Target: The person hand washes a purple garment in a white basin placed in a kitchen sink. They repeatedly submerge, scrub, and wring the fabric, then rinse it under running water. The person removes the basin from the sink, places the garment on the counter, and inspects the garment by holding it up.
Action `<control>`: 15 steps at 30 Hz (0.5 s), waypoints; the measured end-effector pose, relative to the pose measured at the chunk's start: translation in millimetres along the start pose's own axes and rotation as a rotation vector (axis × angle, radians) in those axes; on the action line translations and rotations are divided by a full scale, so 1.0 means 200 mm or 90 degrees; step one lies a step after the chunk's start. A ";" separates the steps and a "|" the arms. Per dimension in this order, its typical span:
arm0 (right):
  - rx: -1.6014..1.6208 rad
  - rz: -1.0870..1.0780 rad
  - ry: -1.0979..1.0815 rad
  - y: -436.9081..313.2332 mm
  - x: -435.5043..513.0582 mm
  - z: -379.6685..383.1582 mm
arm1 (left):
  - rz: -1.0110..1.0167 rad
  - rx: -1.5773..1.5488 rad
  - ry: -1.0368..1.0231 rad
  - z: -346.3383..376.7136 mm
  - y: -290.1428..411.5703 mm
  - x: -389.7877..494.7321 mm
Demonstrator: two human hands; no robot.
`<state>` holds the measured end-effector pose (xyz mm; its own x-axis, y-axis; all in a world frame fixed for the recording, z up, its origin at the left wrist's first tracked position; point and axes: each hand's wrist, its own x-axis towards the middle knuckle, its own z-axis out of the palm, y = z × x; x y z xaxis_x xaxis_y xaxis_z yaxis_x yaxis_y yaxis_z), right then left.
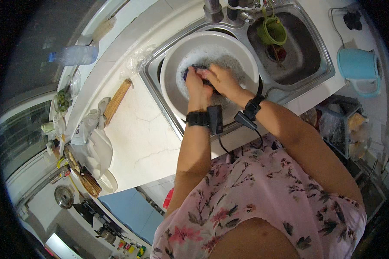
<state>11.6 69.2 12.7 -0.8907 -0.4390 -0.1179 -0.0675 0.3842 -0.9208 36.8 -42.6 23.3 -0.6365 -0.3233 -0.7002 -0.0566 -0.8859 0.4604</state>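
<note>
A large white basin point(170, 69) rests over the left bowl of a stainless-steel double sink point(150, 76). Cloudy, foamy water point(210, 51) fills its lower part. Both hands are close together over the water, fingers turned in around a dark, wet, bunched item point(185, 75), apparently cloth. My left hand point(196, 85) grips it from the left side. From the right, my right hand point(225, 81) presses its fingers against the same bundle. Most of the item is hidden by the fingers and suds. Each wrist wears a black strap with a small cabled device.
A green strainer basket point(273, 32) hangs in the right sink bowl, by the faucet point(213, 11). A light-blue pitcher point(358, 66) stands right of the sink. On the left counter lie a bamboo scrubbing whisk point(117, 102) and plastic bags point(95, 150). A plastic bottle point(77, 55) is on the sill.
</note>
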 end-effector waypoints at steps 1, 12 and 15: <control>-0.001 0.003 -0.036 0.03 0.01 -0.02 | -0.033 0.035 -0.027 -0.02 0.02 -0.01; -0.122 -0.174 -0.217 -0.03 0.08 -0.23 | -0.015 0.464 -0.185 -0.16 0.30 -0.27; -0.219 -0.260 -0.265 -0.17 0.09 -0.28 | 0.042 0.495 -0.297 -0.07 0.38 -0.37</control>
<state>-27.5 92.3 63.1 -0.5203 -0.8538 0.0170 -0.5622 0.3275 -0.7594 89.8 -90.2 103.1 -0.8938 -0.0475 -0.4459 -0.4051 -0.3408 0.8484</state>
